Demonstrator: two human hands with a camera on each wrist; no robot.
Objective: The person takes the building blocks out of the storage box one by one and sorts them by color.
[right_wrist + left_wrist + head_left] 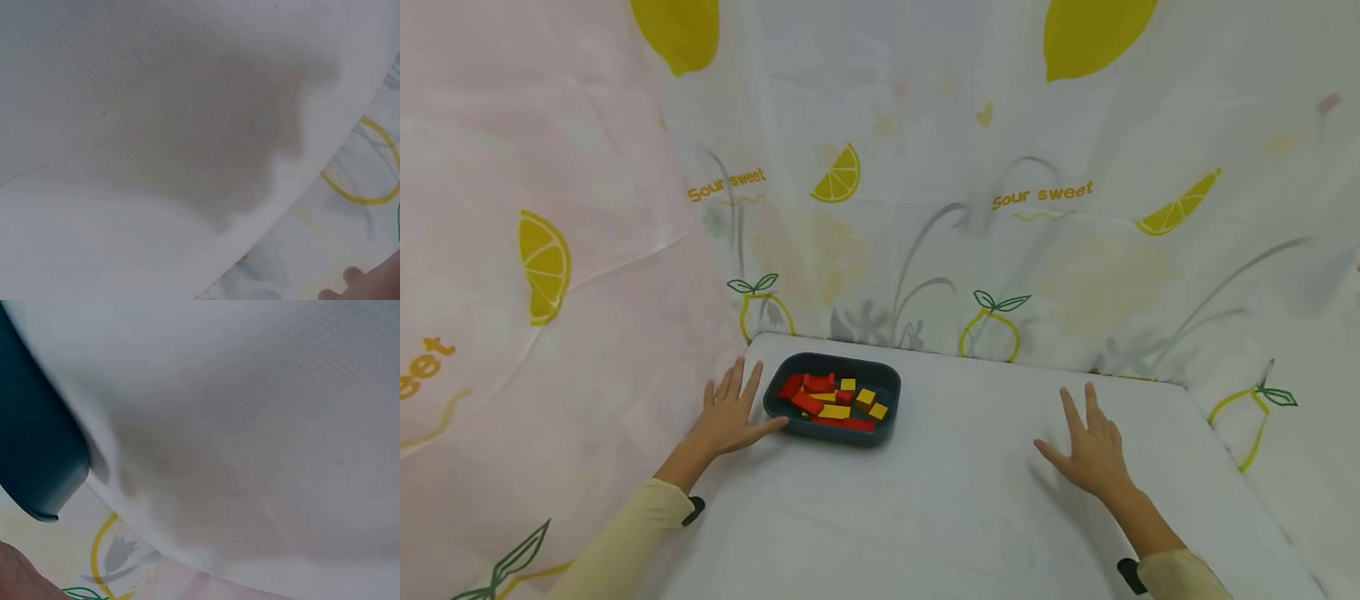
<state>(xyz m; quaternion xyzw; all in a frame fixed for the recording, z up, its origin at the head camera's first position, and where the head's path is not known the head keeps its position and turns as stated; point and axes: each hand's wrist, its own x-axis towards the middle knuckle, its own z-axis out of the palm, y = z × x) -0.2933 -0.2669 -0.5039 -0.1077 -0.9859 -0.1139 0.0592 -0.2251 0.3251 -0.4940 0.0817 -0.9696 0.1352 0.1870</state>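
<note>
A dark teal tray (891, 417) stands at the back left of the white table, holding several red blocks (807, 403) and yellow blocks (865, 398). Just left of it is my left hand (730, 417), fingers spread, the thumb reaching toward the tray's near-left corner. In the left wrist view the tray's outer wall (37, 431) shows at the left edge, with a bit of the hand at the bottom corner. My right hand (1092, 450) hovers over the table's right side, fingers spread and holding nothing. Its shadow falls on the cloth in the right wrist view.
The white table (955, 500) ends at the back against a hanging curtain (910, 250) printed with lemons and lettering. Another stretch of curtain (587, 350) closes in on the left, near the left arm. Dark bands sit at both wrists.
</note>
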